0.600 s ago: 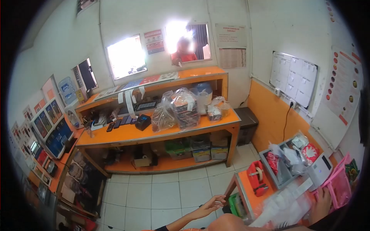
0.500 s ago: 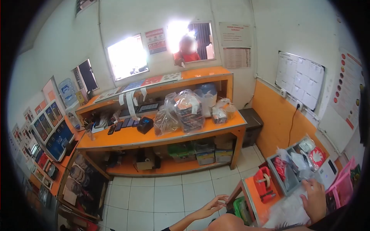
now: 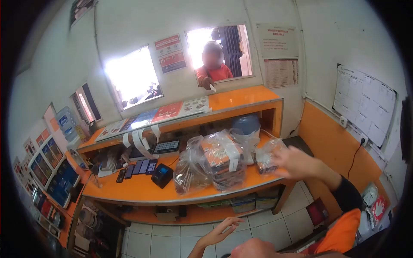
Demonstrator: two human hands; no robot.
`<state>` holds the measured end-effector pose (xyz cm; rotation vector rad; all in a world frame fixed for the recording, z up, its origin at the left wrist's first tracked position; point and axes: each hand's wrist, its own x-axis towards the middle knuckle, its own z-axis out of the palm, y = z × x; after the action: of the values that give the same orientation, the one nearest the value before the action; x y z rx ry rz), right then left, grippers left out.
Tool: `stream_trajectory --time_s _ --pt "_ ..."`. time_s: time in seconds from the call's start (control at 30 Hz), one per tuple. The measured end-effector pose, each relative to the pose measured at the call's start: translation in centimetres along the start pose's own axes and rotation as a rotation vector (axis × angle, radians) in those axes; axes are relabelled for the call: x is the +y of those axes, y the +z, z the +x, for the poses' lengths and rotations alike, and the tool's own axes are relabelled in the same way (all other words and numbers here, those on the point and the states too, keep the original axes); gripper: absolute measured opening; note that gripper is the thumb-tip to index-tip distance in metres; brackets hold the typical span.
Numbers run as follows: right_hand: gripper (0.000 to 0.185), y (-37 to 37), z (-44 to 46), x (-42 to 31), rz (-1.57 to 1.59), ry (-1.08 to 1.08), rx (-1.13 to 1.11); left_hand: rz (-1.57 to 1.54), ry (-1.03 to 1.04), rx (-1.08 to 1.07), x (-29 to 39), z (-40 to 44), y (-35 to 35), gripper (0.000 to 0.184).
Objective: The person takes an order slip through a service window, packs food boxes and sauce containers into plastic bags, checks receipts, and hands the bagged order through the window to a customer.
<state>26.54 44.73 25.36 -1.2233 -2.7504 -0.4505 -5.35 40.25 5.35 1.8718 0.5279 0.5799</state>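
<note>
My right hand is stretched out over the right end of the orange counter, somewhat blurred, with its fingers apart. Its fingertips are at a small clear plastic bag of packed items; whether they touch it I cannot tell. To the left of that bag stands a larger clear bag with stacked orange and dark boxes. Another clear plastic bag is beside it. Low in front of the counter, my left hand hangs in the air, fingers loosely extended, holding nothing.
A person in orange at the window holds out a small white slip above the upper shelf. A black card terminal, several phones and a keyboard sit on the counter. A blue container stands behind the bags.
My right hand has left the side table and swung forward to the small bag on the counter. The view has moved closer. The person at the window now reaches further in with the slip.
</note>
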Motion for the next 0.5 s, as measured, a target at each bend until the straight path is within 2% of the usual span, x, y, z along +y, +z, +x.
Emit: stream_trajectory --time_s 0.07,0.1,0.17,0.23,0.27,0.33,0.37,0.43,0.5 --pt "0.026 4.1 8.8 5.9 0.451 0.139 0.173 -0.150 -0.061 0.097 -1.3 0.0 -2.1 0.031" --pt "0.031 5.7 13.5 8.5 0.724 0.148 0.246 -0.159 -0.062 0.099 -0.8 -0.2 -2.7 0.031" --pt "0.031 8.2 21.6 12.6 1.283 0.450 0.163 -0.218 -0.081 0.212 -1.3 -0.2 -4.4 0.030" --pt "0.036 11.7 28.4 16.3 1.586 0.601 0.244 -0.269 -0.097 0.344 -2.6 -0.2 -6.3 0.030" --pt "0.036 13.3 31.5 18.0 1.586 0.599 0.256 -0.284 -0.100 0.419 -3.4 0.0 -7.4 0.030" --pt "0.043 16.4 36.8 20.7 1.920 0.820 0.381 -0.298 -0.097 0.543 -4.4 0.7 -9.9 0.031" --pt "0.043 17.9 39.0 22.1 1.926 0.822 0.383 -0.293 -0.089 0.594 -4.6 1.2 -11.3 0.031" --pt "0.045 19.0 42.6 24.3 2.171 0.916 0.441 -0.278 -0.070 0.676 -4.8 2.4 -14.3 0.033" --pt "0.043 19.6 45.5 26.2 2.188 0.930 0.475 -0.262 -0.040 0.724 -5.0 3.9 -17.3 0.034"
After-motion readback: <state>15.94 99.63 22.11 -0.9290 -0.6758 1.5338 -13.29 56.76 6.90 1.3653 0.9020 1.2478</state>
